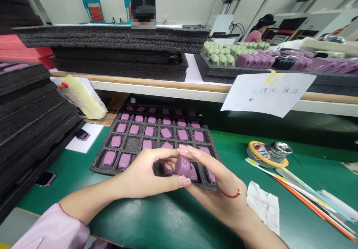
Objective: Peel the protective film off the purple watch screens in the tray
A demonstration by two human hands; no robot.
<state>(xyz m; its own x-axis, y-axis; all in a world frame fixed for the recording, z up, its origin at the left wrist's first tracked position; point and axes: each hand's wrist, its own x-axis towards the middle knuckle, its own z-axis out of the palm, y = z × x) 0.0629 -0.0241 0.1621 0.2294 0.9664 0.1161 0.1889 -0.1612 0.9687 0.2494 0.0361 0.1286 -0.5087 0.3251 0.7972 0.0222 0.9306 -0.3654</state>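
Observation:
Between my two hands, above the front of the foam tray, is a purple watch case (182, 166) held up on edge. My left hand (145, 170) grips it from the left, its thumb at the lower edge and its fingers partly hidden behind. From the right, my right hand (220, 174) closes on the same case, with fingertips at its top and the thumb side below. Under the hands lies a black foam tray (96, 166) divided into compartments, most holding a similar purple case, such as the one at the front left (109, 158). My hands hide part of its front rows.
Stacked black foam trays (36, 118) rise at left, near a dark-screened watch (46, 179). A shelf (207, 87) crosses behind, bearing green cases (222, 59) and a taped paper (268, 94). At right are a metal-topped container (268, 154), thin sticks (313, 200) and white tissue (263, 204).

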